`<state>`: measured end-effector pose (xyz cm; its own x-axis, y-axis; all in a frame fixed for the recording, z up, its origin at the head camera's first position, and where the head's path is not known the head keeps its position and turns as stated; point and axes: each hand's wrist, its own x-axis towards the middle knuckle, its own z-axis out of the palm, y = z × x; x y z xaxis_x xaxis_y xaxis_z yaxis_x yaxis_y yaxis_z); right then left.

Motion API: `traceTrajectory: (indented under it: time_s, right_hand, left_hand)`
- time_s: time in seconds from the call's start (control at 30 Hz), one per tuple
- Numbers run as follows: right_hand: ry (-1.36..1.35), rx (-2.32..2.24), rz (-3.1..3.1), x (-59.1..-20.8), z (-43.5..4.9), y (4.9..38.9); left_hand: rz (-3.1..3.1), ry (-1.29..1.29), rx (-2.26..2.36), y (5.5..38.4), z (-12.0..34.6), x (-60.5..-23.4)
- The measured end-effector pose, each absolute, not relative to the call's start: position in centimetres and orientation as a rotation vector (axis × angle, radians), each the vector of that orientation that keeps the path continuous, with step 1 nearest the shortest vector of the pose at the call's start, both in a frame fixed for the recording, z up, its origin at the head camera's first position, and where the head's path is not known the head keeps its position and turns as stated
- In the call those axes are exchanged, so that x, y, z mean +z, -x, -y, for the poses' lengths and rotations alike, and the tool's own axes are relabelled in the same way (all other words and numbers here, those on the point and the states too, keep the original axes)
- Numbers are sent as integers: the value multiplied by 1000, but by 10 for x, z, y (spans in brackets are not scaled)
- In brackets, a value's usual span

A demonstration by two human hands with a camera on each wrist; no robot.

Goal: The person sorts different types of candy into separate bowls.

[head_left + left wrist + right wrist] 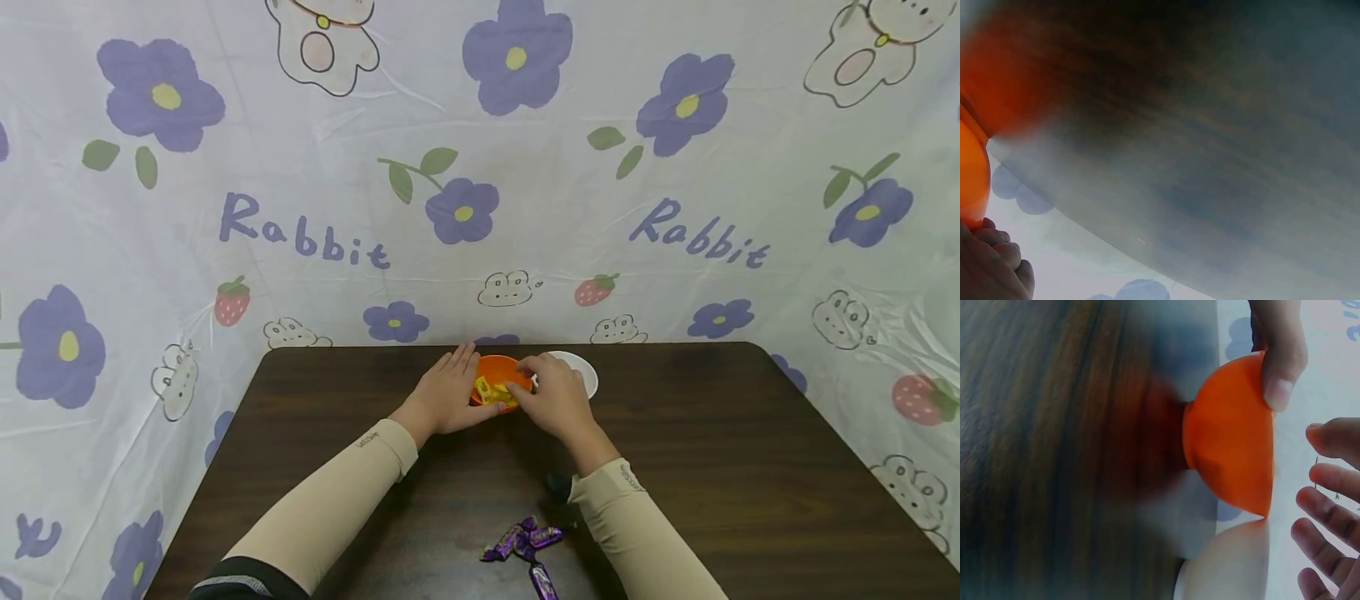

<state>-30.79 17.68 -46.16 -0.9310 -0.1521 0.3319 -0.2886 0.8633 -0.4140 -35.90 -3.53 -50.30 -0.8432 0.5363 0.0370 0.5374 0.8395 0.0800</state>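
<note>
An orange bowl (497, 367) stands upright near the far edge of the table, with several yellow-wrapped candies (491, 392) inside. My left hand (444, 393) holds it from the left, its thumb on the near rim and its fingers along the side. The right wrist view shows that thumb pressed over the rim of the bowl (1232, 431). Over the bowl's right side hovers my right hand (557, 396), fingers apart and loosely bent. Nothing shows between those fingers (1329, 509) in the right wrist view. The bowl's side (972, 175) also appears in the left wrist view.
A white bowl (588, 375) stands close against the orange one on the right, partly behind my right hand. Several purple-wrapped candies (517, 540) lie on the dark wooden table (720, 467), nearer to me. A patterned cloth (555, 242) hangs behind the far edge.
</note>
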Motion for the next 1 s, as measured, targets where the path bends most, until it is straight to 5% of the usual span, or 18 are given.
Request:
traceTrajectory:
  time_s: [1.0]
  right_hand:
    - [-368, 739, 2729, -466, -219, 264]
  left_hand:
    - [3002, 864, -155, 358, 32, -502]
